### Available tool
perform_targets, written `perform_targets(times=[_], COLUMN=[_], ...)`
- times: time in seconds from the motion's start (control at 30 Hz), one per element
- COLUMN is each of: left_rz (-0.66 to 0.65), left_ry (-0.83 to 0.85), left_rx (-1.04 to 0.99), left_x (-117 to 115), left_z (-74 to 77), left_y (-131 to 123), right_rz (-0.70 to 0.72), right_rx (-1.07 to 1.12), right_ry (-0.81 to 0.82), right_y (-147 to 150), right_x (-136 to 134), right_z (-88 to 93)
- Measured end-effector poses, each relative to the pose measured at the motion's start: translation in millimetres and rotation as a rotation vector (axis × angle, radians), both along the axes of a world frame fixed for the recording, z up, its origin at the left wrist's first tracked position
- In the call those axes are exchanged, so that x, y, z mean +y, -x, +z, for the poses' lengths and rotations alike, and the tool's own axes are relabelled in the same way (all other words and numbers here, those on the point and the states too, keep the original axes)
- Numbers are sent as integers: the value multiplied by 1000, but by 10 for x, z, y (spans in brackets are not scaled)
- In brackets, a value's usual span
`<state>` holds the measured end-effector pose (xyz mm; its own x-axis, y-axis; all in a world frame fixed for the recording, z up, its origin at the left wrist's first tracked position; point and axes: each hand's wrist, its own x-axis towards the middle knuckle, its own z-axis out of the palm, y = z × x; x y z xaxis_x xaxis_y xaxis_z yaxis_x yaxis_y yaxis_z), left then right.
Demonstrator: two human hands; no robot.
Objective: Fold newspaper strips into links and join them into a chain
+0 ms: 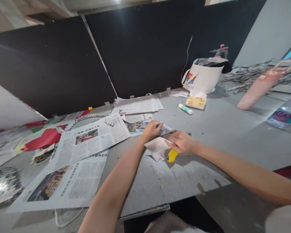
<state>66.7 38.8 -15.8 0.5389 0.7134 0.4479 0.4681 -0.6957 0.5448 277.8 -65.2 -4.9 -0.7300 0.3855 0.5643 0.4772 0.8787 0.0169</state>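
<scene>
My left hand (151,130) presses fingers-down on a strip of newspaper (160,147) on the grey table (208,129). My right hand (181,142) is closed around a yellow-handled utility knife (172,155), its blade end reaching toward the left hand across the paper. The folded paper piece lies under and between both hands. The blade tip is hard to make out.
Open newspaper sheets (87,142) lie to the left, a stack (138,105) behind. A glue stick (185,109), yellow tissue pack (196,102), white tote bag (203,77), pink bottle (259,89) and water bottle (285,115) stand at right. Red paper scraps (42,139) are far left.
</scene>
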Motion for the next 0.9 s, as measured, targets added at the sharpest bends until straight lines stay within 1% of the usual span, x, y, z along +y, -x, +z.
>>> perform_targets(times=[0.17, 0.27, 0.37, 0.5, 0.57, 0.63, 0.7, 0.77, 0.83, 0.87, 0.9], left_rz=[-160, -246, -267, -267, -304, -362, -390, -355, -301, -255, -180], left_ry=[-29, -62, -125, -235, -230, -191, -144, -119, -113, -112, -99], left_rx=[64, 166, 280, 351, 372, 379, 371, 352, 327, 315, 283], left_x=[-17, -1, -18, -130, -183, -204, -196, -176, -168, -172, -182], left_z=[47, 69, 63, 62, 85, 116, 143, 161, 167, 165, 159], left_y=[10, 13, -25, -126, -165, -174, -154, -119, -93, -90, -96], right_rz=[62, 68, 53, -46, -47, -30, -17, -6, -7, -20, -51], right_rx=[165, 220, 272, 352, 298, 184, 82, 49, 82, 119, 170], right_ry=[-53, -19, 39, 103, 86, 49, 19, 6, 24, 49, 84], right_y=[-34, -57, -89, -93, -68, -36, -11, -3, -21, -41, -68], right_x=[33, 45, 58, 63, 68, 81, 96, 103, 92, 81, 68], right_z=[80, 105, 88, 25, -6, -33, -51, -54, -35, -16, 10])
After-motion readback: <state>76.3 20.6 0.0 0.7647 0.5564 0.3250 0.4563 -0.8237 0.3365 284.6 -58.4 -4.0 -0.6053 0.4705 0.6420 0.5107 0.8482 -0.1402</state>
